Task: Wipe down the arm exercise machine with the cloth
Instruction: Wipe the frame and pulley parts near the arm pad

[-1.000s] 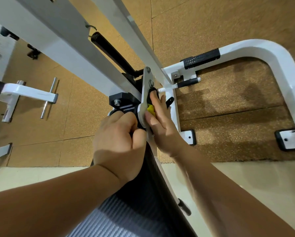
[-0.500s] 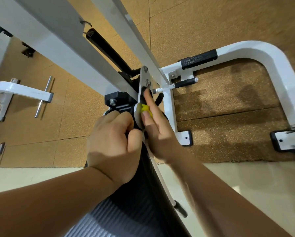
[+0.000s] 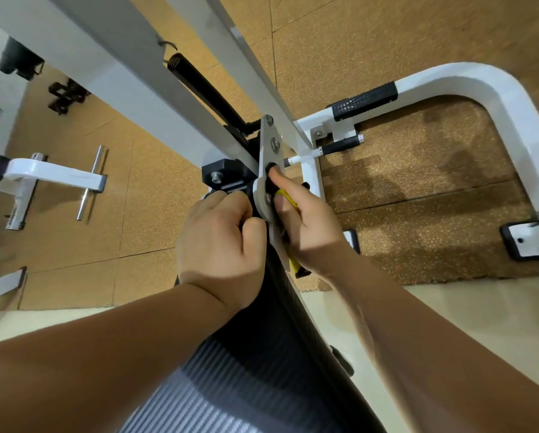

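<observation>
The arm exercise machine (image 3: 468,79) is recorded on the cork-coloured floor (image 3: 387,42), with its white beams cut off at the top edge of the view. The yellow cloth (image 3: 288,198) is held by the right hand (image 3: 312,226) against the right face of the grey bracket plate (image 3: 269,151).

Compared with half a second ago, the cloth is seen further from the plate edge, between the fingers. A yellow strip is now exposed below the palm. The index finger is extended onto the black fitting in the plate, and the remaining fingers are pinching the cloth.

The left hand (image 3: 221,242) is unchanged, curled round a dark part of the machine at the plate's left side. That part is hidden by the knuckles. Most of the cloth is covered by the right hand.
</observation>
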